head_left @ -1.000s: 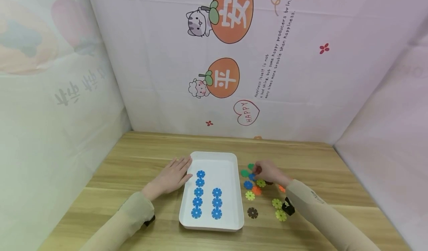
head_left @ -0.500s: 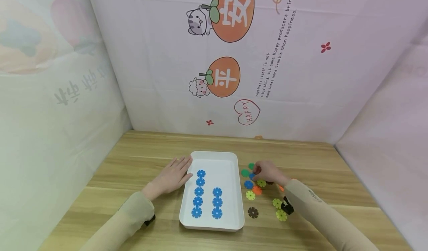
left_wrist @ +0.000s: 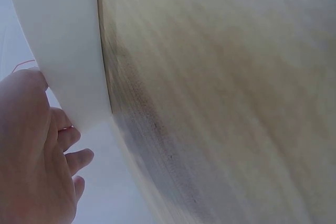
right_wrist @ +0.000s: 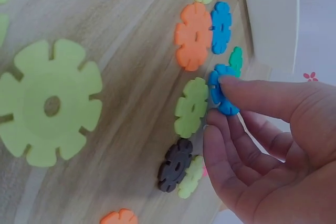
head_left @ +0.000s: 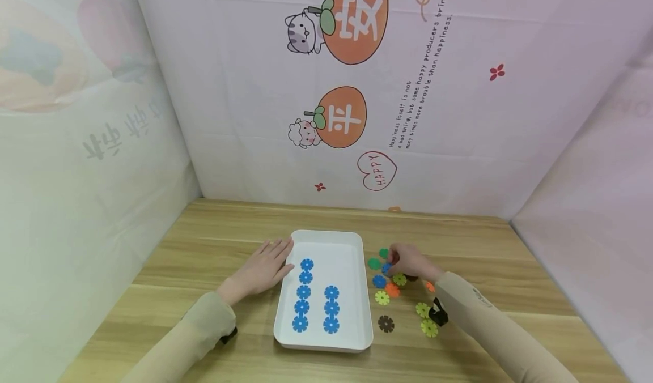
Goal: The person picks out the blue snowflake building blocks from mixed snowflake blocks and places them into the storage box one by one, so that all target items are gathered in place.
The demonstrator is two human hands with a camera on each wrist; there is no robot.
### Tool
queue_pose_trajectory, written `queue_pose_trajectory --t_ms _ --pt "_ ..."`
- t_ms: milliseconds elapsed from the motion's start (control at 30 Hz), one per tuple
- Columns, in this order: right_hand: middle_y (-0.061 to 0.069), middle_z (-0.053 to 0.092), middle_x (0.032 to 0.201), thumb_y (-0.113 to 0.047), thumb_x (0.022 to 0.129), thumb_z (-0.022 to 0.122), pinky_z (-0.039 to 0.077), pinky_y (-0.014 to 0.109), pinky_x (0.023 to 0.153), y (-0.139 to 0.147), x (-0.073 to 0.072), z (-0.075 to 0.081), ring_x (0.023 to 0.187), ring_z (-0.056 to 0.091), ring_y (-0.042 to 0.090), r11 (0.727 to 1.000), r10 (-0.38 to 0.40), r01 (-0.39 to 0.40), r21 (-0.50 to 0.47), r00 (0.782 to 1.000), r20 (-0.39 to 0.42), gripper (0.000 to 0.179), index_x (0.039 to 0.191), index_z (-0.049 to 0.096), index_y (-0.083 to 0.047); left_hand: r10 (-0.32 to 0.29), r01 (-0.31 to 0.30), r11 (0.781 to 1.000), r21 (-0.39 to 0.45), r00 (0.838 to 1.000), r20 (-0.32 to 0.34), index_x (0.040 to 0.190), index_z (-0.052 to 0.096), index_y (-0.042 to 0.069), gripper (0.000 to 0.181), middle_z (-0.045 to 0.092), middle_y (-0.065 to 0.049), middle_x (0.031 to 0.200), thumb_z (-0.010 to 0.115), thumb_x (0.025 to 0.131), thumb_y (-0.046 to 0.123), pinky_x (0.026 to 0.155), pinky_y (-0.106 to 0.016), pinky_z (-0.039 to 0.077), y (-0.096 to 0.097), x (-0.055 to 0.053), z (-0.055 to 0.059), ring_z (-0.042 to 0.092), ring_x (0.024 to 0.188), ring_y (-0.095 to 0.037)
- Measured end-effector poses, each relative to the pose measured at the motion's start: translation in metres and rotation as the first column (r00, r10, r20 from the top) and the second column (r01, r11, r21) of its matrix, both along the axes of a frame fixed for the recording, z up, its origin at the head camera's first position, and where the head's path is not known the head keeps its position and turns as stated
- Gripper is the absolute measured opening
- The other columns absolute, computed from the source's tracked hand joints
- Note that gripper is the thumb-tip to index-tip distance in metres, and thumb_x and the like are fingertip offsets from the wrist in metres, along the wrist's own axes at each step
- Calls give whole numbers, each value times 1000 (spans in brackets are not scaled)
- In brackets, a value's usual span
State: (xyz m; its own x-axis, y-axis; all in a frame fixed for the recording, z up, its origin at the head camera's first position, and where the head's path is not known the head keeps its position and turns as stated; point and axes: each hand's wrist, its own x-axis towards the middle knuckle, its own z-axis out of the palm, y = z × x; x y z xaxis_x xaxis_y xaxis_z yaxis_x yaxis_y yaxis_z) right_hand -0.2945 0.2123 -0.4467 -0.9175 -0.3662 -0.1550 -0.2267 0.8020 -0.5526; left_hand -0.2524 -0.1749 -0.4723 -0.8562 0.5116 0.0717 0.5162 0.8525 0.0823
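Observation:
A white tray [head_left: 347, 247] holds two columns of blue snowflake discs, a longer left one [head_left: 303, 292] and a shorter right one [head_left: 331, 309]. My left hand [head_left: 260, 269] rests at the tray's left rim with fingers extended; in the left wrist view, fingertips touch the tray wall [left_wrist: 68, 40]. To the right of the tray, my right hand [head_left: 410, 261] pinches a blue snowflake disc [right_wrist: 224, 98] between thumb and fingers. Its thumb covers part of that disc. Another blue disc [head_left: 379, 281] lies just nearer, beside an orange disc [head_left: 391, 290].
Green discs [head_left: 374, 264] lie between the right hand and the tray. Yellow-green discs [head_left: 429, 328], a brown disc [head_left: 386, 323] and a partly covered orange one [head_left: 430, 286] are scattered on the wooden table [head_left: 245, 218]. Printed cloth walls [head_left: 255, 162] enclose the back and sides.
The blue disc at my right fingertips has tilted slightly and more of it shows. My left hand has kept its place on the tray rim.

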Motion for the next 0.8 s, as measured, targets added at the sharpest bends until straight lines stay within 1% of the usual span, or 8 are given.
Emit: queue_pose_trajectory --t_ms 200,400,500,600,700,800 --pt "9 64 84 5 81 69 46 26 63 1 2 7 73 52 15 1000 18 -18 -13 999 -26 13 91 62 2 -2 2 1000 7 1000 4 156 26 3 64 27 -14 164 36 107 43 124 -54 23 0 0 2 31 150 -35" --pt "10 66 88 4 83 62 48 24 64 0 3 19 75 55 14 998 46 -47 -50 998 -32 12 94 64 2 3 -3 1000 9 1000 6 156 26 3 64 26 -14 164 36 107 43 124 -54 22 0 0 2 30 151 -35" --pt "9 65 89 1 85 61 49 25 65 -4 5 25 77 56 15 995 63 -64 -73 998 -25 10 95 64 2 3 -3 1000 11 1000 7 156 27 3 64 27 -14 164 36 107 43 124 -54 22 0 0 2 30 151 -35" --pt "8 66 91 -1 88 63 50 26 66 -11 9 33 80 58 16 994 80 -81 -72 996 -26 8 95 65 1 3 -3 1000 4 1000 7 156 27 3 64 27 -14 164 36 107 43 124 -54 22 0 0 2 30 151 -35" --pt "8 67 91 -4 89 65 51 26 68 -21 11 39 82 60 18 991 114 -117 -61 992 -55 6 95 66 -2 2 -2 1000 -4 1000 2 156 27 3 64 27 -14 164 35 107 43 124 -53 22 0 0 1 30 151 -35" --pt "5 69 90 -6 89 68 52 26 69 -29 12 42 82 61 17 988 142 -147 -56 985 -96 4 93 67 -6 1 -1 1000 -5 1000 -1 156 27 3 64 27 -14 164 35 107 43 125 -53 22 1 1 1 30 151 -35"
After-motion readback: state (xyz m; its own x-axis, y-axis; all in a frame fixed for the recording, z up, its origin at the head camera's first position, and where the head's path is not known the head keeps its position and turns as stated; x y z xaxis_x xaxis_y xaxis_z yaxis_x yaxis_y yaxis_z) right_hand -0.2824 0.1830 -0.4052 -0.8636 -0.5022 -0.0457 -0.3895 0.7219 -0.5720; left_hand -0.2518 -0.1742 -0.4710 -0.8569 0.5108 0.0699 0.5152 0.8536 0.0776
